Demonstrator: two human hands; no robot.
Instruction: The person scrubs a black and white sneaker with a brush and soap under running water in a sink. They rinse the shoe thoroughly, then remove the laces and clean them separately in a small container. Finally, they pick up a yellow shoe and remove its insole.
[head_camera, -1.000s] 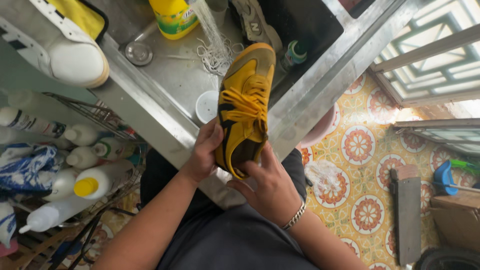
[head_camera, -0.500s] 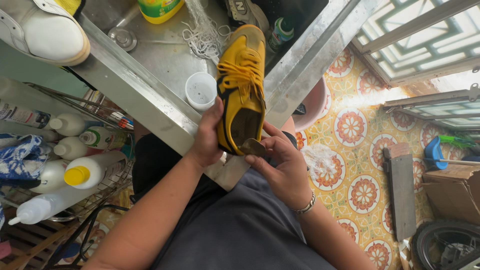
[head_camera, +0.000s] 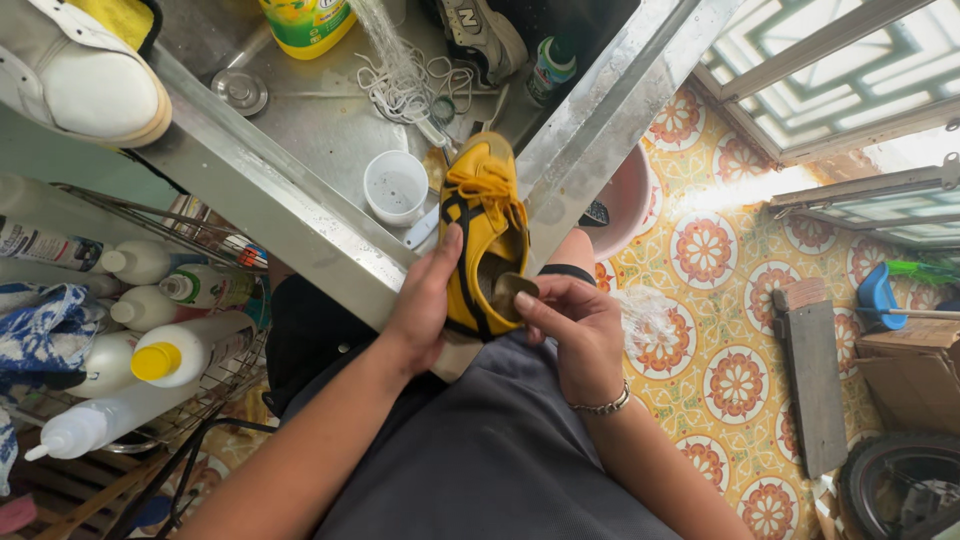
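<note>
Yellow shoe (head_camera: 487, 225) sits over the sink (head_camera: 300, 120) edge, toe pointing into the basin, heel toward the person's lap. Left hand (head_camera: 420, 305) grips its side, thumb up along the upper, fingers wrapped behind and hidden. Right hand (head_camera: 570, 325) pinches a small brownish piece (head_camera: 512, 290) at the shoe opening; can't tell what it is, half tucked inside. Shoe sole not visible.

Hard to read: white laces (head_camera: 410, 85) tangled in the basin under a thin water stream (head_camera: 385, 35), end of the stream lost in the tangle. Grey sneaker (head_camera: 485, 30) cut off at the top edge, small green bottle (head_camera: 550, 65) beside it partly in shadow. Yellow-green bottle (head_camera: 305, 20) also cropped at the top.

Around: white cup (head_camera: 395, 185) in the basin just left of the shoe, drain (head_camera: 238, 90) further back. White shoe (head_camera: 85, 75) on the sink rim, top left. Wire rack (head_camera: 150, 310) below with white bottles (head_camera: 140, 265), one with a yellow cap (head_camera: 160, 360). Blue cloth (head_camera: 40, 330) at the left edge. Pink basin (head_camera: 625, 195) mostly hidden behind the sink edge. Patterned floor (head_camera: 720, 370), tyre (head_camera: 900, 490) cut off bottom right.
</note>
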